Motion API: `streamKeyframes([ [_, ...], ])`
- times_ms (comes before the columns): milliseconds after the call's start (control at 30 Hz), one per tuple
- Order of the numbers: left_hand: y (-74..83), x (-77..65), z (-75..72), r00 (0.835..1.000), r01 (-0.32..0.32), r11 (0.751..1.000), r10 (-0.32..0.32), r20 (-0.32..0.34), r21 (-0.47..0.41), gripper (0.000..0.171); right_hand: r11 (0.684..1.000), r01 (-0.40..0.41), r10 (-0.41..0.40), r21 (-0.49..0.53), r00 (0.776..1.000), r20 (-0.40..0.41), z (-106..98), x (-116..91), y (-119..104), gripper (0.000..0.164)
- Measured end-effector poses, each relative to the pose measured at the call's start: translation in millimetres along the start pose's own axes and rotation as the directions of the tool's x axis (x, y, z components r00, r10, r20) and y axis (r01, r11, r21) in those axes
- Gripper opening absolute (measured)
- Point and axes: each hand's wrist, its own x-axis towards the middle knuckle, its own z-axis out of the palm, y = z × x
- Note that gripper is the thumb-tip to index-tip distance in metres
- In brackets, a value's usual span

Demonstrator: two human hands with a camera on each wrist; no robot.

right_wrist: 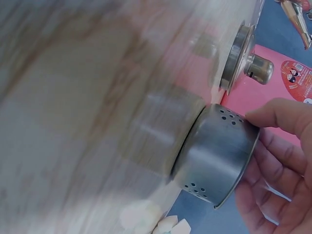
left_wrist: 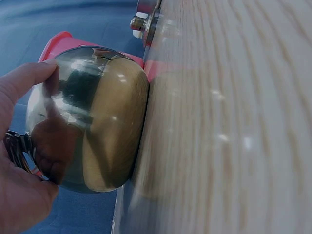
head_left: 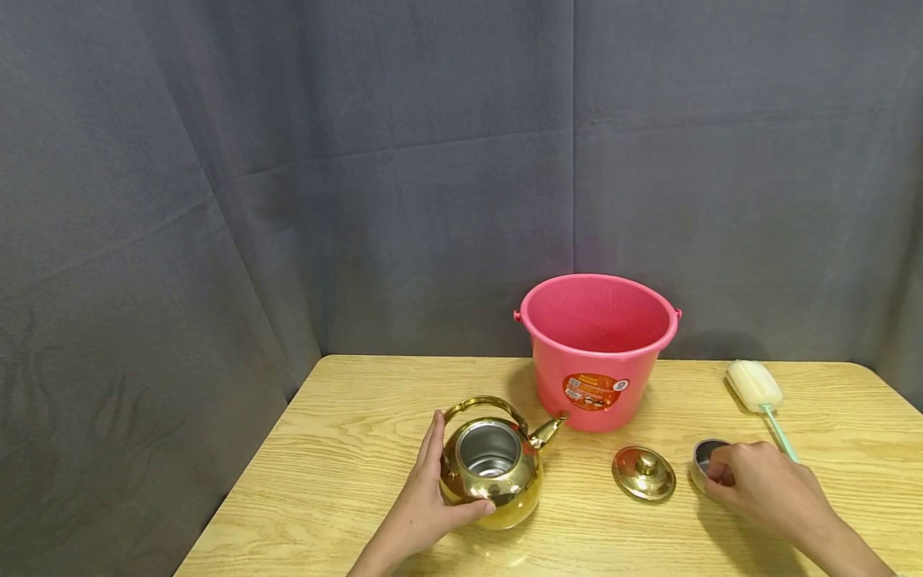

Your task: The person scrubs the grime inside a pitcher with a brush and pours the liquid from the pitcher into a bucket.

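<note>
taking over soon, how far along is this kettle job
Done: the lid is off, on the table. In hand: the left hand touches the open kettle; the right hand grips the perforated metal cup. Remaining, perhaps: using the unheld sponge brush, refitting the lid.

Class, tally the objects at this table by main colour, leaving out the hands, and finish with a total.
Gold: 2 (kettle, lid)
Pink: 1 (bucket)
Silver: 1 (strainer)
Cream, with green handle: 1 (brush)
Total: 5
</note>
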Motion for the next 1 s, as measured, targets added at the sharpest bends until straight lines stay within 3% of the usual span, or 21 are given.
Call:
streamKeyframes([
  [467, -0.5, -0.2, 0.4, 1.0, -0.002, 1.0, 0.002, -0.005, 0.01, 0.117, 1.0, -0.024, 0.024, 0.001, 0.999, 0.025, 2.5, -0.9, 0.6, 0.028],
  [1000, 1.0, 0.1, -0.3, 1.0, 0.005, 1.0, -0.005, 0.0, -0.001, 0.118, 0.999, -0.031, 0.031, 0.025, 0.999, 0.012, -0.7, 0.2, -2.7, 0.024],
])
